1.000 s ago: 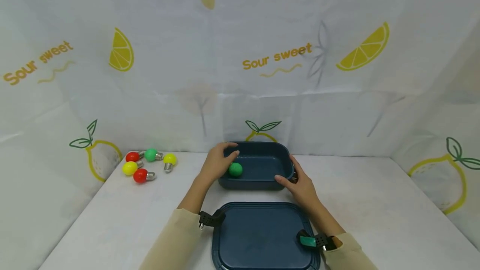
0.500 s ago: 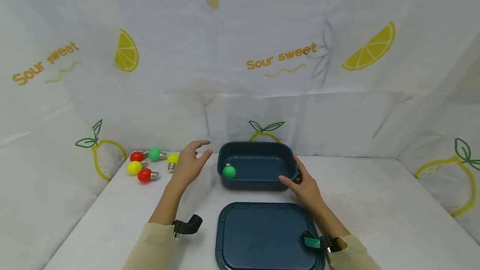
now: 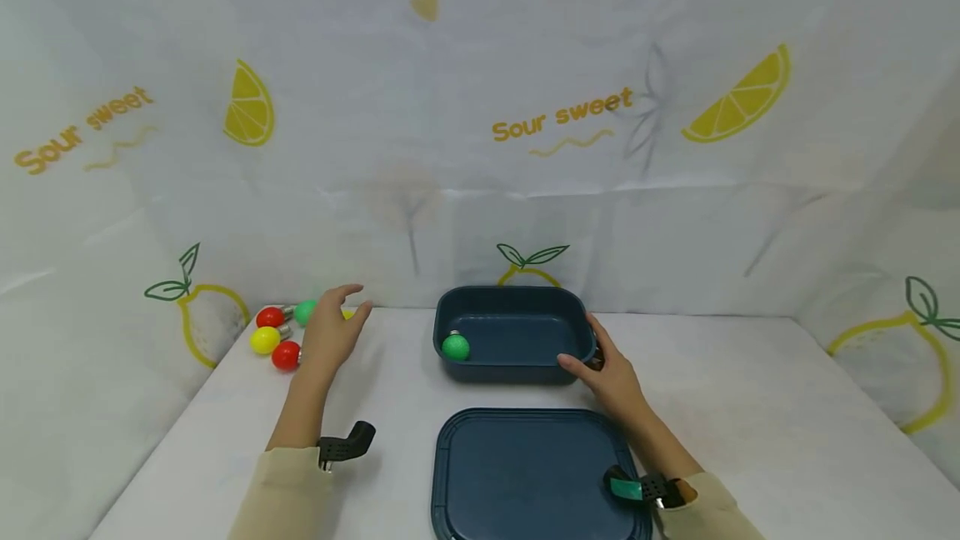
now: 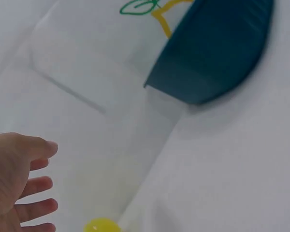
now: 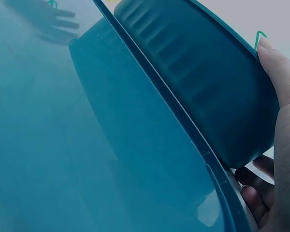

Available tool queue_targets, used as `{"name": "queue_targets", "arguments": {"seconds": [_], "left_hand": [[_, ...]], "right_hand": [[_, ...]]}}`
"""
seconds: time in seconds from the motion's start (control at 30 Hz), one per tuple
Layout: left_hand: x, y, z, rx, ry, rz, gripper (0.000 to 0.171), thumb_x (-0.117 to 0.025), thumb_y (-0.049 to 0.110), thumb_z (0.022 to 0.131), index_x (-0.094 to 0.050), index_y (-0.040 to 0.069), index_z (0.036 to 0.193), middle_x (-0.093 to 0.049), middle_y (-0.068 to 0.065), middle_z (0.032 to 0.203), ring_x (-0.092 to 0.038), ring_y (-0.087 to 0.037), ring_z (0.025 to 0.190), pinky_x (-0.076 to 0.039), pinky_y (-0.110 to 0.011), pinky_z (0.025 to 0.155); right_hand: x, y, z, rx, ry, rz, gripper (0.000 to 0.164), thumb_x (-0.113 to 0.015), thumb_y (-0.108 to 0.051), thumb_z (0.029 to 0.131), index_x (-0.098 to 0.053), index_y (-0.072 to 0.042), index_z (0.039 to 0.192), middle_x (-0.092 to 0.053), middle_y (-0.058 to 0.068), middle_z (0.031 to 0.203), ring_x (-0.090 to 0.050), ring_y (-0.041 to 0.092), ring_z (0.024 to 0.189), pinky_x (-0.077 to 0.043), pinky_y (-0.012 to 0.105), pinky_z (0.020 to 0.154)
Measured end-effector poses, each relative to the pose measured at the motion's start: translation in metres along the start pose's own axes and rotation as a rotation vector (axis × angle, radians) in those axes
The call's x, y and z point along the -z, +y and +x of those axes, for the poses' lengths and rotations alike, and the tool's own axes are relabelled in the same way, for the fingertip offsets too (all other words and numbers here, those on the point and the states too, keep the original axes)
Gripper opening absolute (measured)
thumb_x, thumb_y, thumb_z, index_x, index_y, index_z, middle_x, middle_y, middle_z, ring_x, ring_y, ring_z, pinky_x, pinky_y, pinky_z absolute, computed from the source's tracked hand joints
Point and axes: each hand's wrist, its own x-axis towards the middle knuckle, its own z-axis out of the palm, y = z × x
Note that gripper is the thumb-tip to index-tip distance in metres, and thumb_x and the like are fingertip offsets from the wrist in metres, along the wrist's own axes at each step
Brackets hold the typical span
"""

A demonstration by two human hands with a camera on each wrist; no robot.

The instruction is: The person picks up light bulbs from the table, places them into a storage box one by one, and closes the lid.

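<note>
My left hand (image 3: 330, 338) is over the light bulbs on the left of the table, fingers apart and holding nothing. Its forearm and palm partly cover a yellow bulb (image 3: 348, 314), a green bulb (image 3: 303, 312) and the base of a red bulb (image 3: 285, 356). In the left wrist view the thumb and fingers are spread, with a yellow bulb (image 4: 102, 225) at the bottom edge. My right hand (image 3: 613, 375) grips the right end of a dark blue rectangular box (image 3: 510, 372), thumb at the front rim. One green bulb (image 3: 455, 347) lies in the box's left front corner.
A dark blue lid-like tray (image 3: 536, 473) lies in front of the box, under my right wrist strap. Another red bulb (image 3: 270, 317) and a yellow bulb (image 3: 264, 340) sit at the far left. A white lemon-print curtain (image 3: 450, 148) hangs right behind the table.
My left hand has let go of the green bulb, which now rests in the box, and has moved left to the other bulbs. The right hand keeps its grip on the box.
</note>
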Motion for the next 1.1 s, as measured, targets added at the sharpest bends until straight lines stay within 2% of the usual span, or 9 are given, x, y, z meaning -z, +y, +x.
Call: {"name": "queue_targets", "arguments": {"seconds": [0.2, 0.47, 0.7, 0.97, 1.1], "left_hand": [[-0.013, -0.02, 0.005, 0.065, 0.046, -0.015, 0.05, -0.061, 0.025, 0.1, -0.051, 0.004, 0.145, -0.046, -0.023, 0.152, -0.044, -0.043, 0.142, -0.042, -0.058, 0.113], [-0.028, -0.039, 0.007, 0.096, 0.095, -0.05, 0.055, -0.065, 0.019, 0.097, -0.047, -0.001, 0.146, -0.043, -0.026, 0.154, -0.04, -0.044, 0.144, -0.035, -0.058, 0.119], [-0.034, -0.049, 0.007, 0.115, 0.091, -0.055, 0.063, -0.063, 0.017, 0.096, -0.039, -0.002, 0.151, -0.04, -0.029, 0.155, -0.04, -0.046, 0.143, -0.037, -0.06, 0.117], [-0.039, -0.055, 0.006, 0.095, 0.08, -0.067, 0.048, -0.062, 0.015, 0.097, -0.052, -0.001, 0.142, -0.05, -0.028, 0.146, -0.046, -0.045, 0.137, -0.038, -0.058, 0.117], [-0.042, -0.055, 0.008, 0.09, 0.066, -0.069, 0.046, -0.063, 0.015, 0.098, -0.054, 0.002, 0.141, -0.054, -0.024, 0.145, -0.053, -0.041, 0.131, -0.044, -0.055, 0.112]], "right_hand": [[0.0, 0.0, 0.001, 0.003, 0.001, 0.002, 0.091, -0.068, -0.046, 0.094, -0.013, -0.027, 0.164, -0.037, 0.026, 0.16, -0.053, 0.044, 0.136, -0.052, 0.055, 0.104], [-0.001, 0.001, 0.001, 0.0, 0.002, -0.004, 0.092, -0.069, -0.046, 0.093, -0.014, -0.025, 0.164, -0.037, 0.026, 0.159, -0.053, 0.045, 0.136, -0.052, 0.055, 0.103], [-0.002, 0.001, 0.002, -0.004, 0.005, -0.007, 0.092, -0.069, -0.047, 0.093, -0.014, -0.025, 0.164, -0.037, 0.026, 0.159, -0.053, 0.044, 0.135, -0.052, 0.055, 0.104], [-0.004, 0.0, 0.001, -0.006, 0.003, -0.002, 0.093, -0.07, -0.048, 0.092, -0.014, -0.027, 0.164, -0.038, 0.026, 0.159, -0.054, 0.044, 0.134, -0.053, 0.054, 0.102], [-0.003, 0.002, 0.0, -0.013, 0.006, 0.0, 0.093, -0.069, -0.048, 0.092, -0.014, -0.028, 0.164, -0.039, 0.025, 0.158, -0.054, 0.044, 0.134, -0.053, 0.054, 0.101]]}}
